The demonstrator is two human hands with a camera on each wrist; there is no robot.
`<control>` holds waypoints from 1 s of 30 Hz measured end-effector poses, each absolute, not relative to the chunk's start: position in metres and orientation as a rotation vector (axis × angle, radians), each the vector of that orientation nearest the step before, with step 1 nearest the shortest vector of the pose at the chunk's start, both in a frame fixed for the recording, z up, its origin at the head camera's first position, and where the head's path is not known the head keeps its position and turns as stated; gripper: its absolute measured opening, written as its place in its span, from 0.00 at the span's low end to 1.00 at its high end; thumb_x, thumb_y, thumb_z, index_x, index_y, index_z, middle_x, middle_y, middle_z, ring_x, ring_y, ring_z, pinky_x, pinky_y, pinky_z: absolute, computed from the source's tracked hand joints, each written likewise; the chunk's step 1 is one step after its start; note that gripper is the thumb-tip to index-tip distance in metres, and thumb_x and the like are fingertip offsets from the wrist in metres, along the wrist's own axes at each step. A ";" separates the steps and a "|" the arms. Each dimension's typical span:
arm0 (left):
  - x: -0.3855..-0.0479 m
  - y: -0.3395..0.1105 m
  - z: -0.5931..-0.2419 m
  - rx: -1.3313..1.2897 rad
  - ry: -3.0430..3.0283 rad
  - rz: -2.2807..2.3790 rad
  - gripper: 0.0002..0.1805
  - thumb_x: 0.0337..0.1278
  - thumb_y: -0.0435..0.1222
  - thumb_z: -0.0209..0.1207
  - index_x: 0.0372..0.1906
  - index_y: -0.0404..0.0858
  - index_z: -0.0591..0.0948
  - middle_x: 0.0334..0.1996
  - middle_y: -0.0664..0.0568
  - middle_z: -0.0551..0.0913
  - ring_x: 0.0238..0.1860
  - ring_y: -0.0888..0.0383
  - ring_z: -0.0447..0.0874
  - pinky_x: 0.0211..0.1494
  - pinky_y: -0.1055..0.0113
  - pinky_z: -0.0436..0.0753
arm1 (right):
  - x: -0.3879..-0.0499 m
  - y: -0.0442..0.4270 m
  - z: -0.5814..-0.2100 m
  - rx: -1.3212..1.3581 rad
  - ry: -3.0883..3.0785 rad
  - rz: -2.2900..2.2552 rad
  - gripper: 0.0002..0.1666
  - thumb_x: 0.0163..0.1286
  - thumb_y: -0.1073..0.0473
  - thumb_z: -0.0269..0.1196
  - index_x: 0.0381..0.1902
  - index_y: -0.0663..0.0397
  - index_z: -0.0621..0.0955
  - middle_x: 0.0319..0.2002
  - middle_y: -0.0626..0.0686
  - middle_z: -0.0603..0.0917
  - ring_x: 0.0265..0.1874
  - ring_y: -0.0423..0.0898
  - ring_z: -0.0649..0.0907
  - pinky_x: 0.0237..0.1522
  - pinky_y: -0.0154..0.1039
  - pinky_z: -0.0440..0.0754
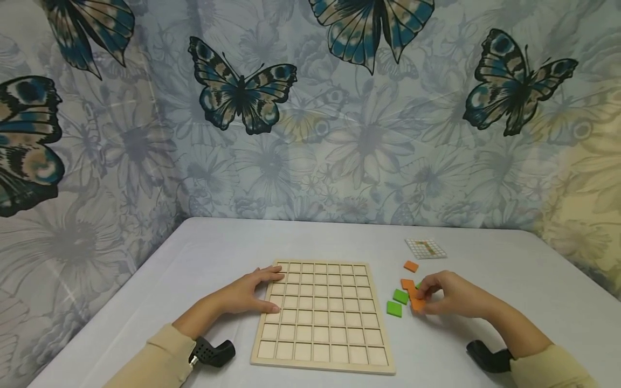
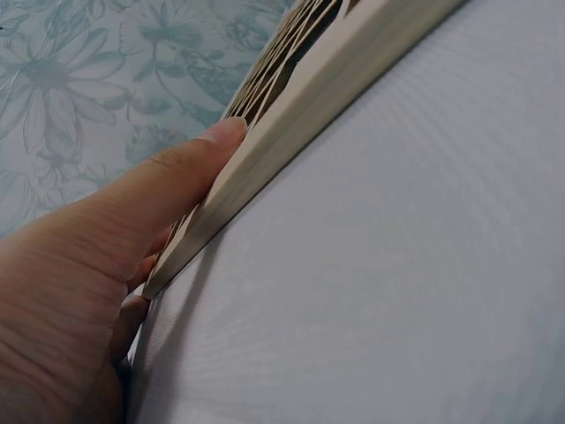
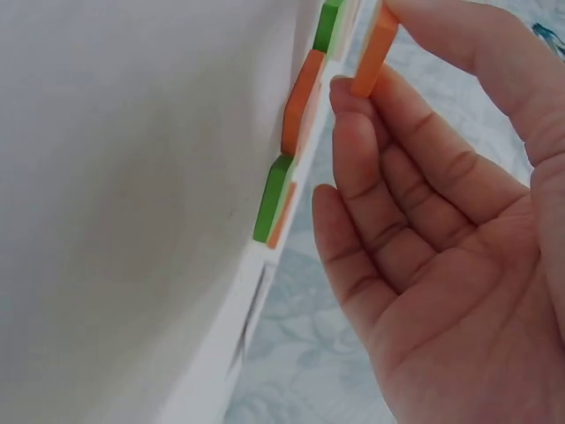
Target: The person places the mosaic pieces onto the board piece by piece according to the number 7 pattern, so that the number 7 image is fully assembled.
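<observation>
A square wooden grid board (image 1: pixel 322 367) lies flat on the white table, its cells bare. My left hand (image 1: pixel 242 293) rests on the board's left edge, fingertips and thumb touching the rim; in the left wrist view the thumb (image 2: pixel 181 168) lies along the top of the frame. To the right of the board, my right hand (image 1: pixel 458 295) pinches an orange square tile (image 3: pixel 376 53) between thumb and fingers, held clear of the tabletop in the right wrist view. Beside it lie green tiles (image 1: pixel 394 309) and orange tiles (image 1: pixel 411 266), one green piece partly hidden by the fingers.
A small card (image 1: pixel 426 249) printed with a grid and a coloured pattern lies farther back on the right. The white-covered table (image 1: pixel 218 242) ends at a flowered, butterfly-patterned backdrop (image 1: pixel 310 178). Black wrist-worn devices (image 1: pixel 215 353) sit at both cuffs.
</observation>
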State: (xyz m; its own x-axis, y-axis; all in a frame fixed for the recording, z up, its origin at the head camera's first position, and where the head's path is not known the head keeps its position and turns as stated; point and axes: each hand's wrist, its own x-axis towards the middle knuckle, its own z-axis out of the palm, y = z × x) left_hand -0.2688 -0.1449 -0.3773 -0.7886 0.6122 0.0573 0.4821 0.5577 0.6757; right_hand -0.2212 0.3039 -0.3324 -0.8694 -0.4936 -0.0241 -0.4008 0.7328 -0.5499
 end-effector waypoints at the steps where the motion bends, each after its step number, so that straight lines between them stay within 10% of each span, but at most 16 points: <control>1: -0.269 -0.145 -0.377 0.923 2.607 1.044 0.41 0.42 0.51 0.69 0.64 0.42 0.70 0.72 0.48 0.58 0.74 0.39 0.41 0.76 0.44 0.41 | -0.222 0.302 -0.332 -0.714 2.769 -0.822 0.15 0.52 0.55 0.70 0.34 0.56 0.81 0.33 0.45 0.82 0.31 0.31 0.76 0.35 0.29 0.79; 30: -0.268 -0.145 -0.376 0.911 2.608 1.037 0.41 0.42 0.52 0.69 0.65 0.44 0.70 0.72 0.50 0.57 0.74 0.40 0.41 0.76 0.44 0.40 | -0.249 0.240 -0.324 -0.915 2.802 -0.857 0.11 0.57 0.53 0.67 0.34 0.52 0.82 0.33 0.44 0.82 0.30 0.33 0.75 0.32 0.32 0.78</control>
State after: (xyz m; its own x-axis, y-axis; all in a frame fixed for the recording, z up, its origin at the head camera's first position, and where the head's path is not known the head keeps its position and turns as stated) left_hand -0.2684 -0.1449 -0.3761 -0.7932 0.6072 0.0475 0.4740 0.5664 0.6742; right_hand -0.2491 0.2398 -0.3239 -0.8197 -0.5638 0.1006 -0.5237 0.6668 -0.5303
